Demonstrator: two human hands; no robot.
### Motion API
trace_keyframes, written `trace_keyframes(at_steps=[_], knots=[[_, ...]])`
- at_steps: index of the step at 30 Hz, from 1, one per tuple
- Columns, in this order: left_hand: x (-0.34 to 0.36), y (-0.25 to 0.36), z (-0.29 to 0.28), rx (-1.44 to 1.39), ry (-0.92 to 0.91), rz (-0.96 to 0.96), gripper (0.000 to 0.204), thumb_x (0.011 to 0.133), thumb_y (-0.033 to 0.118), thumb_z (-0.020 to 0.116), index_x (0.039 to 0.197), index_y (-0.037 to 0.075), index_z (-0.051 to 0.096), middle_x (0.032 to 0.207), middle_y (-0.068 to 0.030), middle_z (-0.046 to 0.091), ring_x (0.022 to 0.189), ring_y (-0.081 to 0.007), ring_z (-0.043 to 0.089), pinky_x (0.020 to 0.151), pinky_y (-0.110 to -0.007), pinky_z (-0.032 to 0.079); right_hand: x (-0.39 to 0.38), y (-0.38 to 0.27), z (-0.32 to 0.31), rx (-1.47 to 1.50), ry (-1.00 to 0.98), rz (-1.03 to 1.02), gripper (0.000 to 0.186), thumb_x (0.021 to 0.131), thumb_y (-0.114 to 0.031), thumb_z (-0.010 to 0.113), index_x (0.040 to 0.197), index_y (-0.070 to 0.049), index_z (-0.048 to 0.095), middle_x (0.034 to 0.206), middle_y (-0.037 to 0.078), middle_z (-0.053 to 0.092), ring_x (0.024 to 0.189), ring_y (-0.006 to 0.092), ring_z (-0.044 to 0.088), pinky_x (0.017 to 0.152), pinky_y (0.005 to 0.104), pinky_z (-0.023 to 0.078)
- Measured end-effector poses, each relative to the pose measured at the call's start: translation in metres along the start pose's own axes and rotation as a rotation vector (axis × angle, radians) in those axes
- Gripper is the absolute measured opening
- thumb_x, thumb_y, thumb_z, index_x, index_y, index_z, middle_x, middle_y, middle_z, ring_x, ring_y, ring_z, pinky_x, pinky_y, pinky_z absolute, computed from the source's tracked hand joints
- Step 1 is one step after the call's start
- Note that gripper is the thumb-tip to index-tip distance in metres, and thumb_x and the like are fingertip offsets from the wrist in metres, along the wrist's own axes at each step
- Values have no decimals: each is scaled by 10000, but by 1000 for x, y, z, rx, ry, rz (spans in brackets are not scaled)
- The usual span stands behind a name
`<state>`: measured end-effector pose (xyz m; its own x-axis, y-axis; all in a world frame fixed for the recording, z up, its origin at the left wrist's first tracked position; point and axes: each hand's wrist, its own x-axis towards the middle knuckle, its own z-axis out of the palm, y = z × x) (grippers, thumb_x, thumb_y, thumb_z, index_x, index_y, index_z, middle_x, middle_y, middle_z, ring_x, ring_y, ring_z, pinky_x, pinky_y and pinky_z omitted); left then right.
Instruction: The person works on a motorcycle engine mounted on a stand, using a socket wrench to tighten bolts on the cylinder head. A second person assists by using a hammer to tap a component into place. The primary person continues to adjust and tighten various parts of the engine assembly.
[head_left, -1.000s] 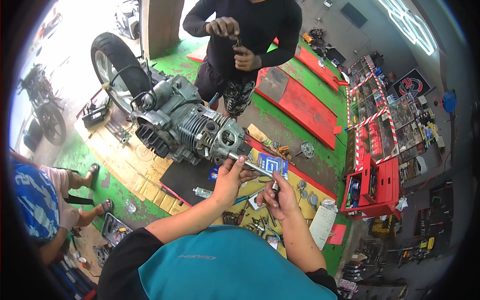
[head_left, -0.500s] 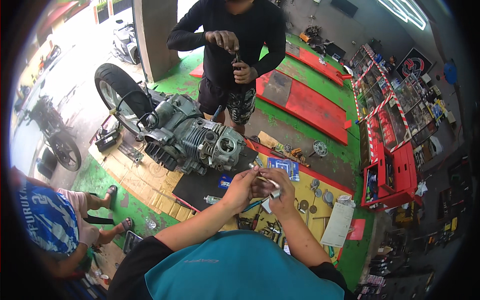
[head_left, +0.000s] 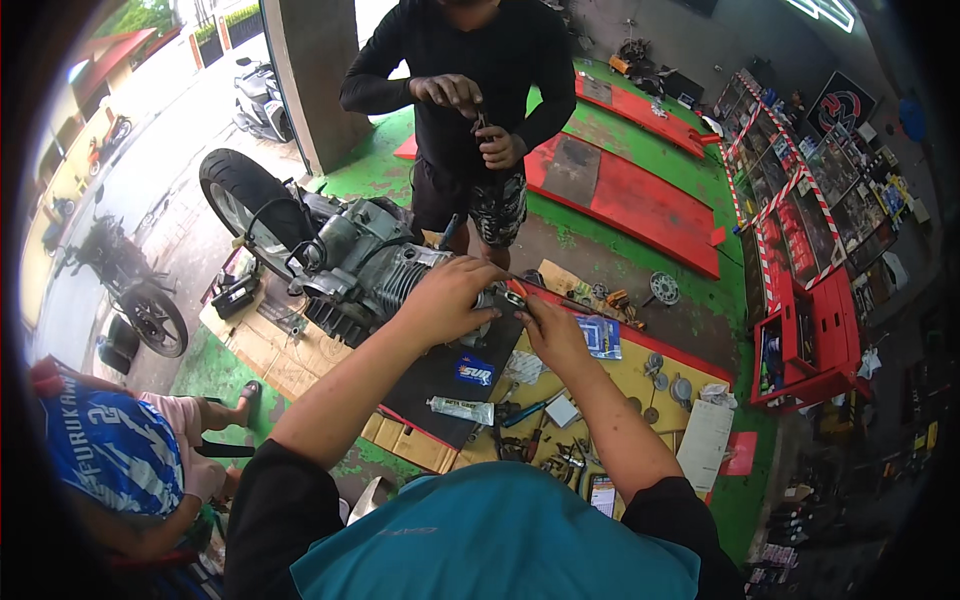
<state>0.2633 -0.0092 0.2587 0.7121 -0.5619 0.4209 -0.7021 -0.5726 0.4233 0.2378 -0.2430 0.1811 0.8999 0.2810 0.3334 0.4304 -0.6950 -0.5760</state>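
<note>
A greasy grey motorcycle engine lies on the worktable, still joined to a rear wheel. My left hand reaches over its cylinder end, palm down, thumb apart from the fingers, covering most of the cylinder opening. Just right of that end, my right hand pinches a metal tool with an orange part; its exact kind is too small to tell. Below the hands lie a white tube, a blue packet and a small white square.
Across the table a person in black holds a small dark item in both hands. Another person in a blue shirt sits at lower left. Loose bolts and tools cover the near table. Red ramps and a red tool cabinet stand beyond.
My hands were together before my chest, holding a metal tool. They have moved forward and apart, the left onto the engine's cylinder end, the right beside it. My view has shifted slightly.
</note>
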Motion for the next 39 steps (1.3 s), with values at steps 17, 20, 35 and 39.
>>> trace_keyframes(at_steps=[17, 20, 35, 39], knots=[[11, -7, 26, 62, -1, 14, 294, 747, 163, 749, 1021, 69, 696, 1059, -97, 660, 1104, -306, 624, 991, -447, 455, 71, 26, -40, -506, 10, -604, 350, 795, -156, 744, 1138, -178, 677, 1129, 55, 606, 1181, 279, 565, 1131, 515, 393], [12, -7, 28, 81, -6, -19, 299, 734, 160, 754, 1004, 59, 676, 1080, -106, 660, 1117, -318, 620, 1006, -448, 458, 81, 22, -46, -575, 12, -706, 392, 761, -170, 760, 1144, -185, 673, 1152, 55, 592, 1220, 267, 539, 1149, 542, 367], [10, -9, 31, 95, -59, -76, 355, 796, 244, 762, 1118, 118, 681, 1128, -82, 654, 1197, -299, 607, 1134, -635, 349, 95, 32, -34, -396, 171, -512, 440, 808, -147, 740, 1222, -106, 593, 1200, 118, 587, 1207, 346, 548, 1120, 506, 391], [10, -9, 28, 78, -75, -74, 370, 790, 247, 766, 1130, 121, 687, 1124, -77, 656, 1202, -296, 607, 1138, -638, 346, 85, 54, 2, -249, 236, -317, 372, 872, -130, 703, 1212, -77, 561, 1207, 167, 589, 1166, 398, 571, 1020, 503, 455]])
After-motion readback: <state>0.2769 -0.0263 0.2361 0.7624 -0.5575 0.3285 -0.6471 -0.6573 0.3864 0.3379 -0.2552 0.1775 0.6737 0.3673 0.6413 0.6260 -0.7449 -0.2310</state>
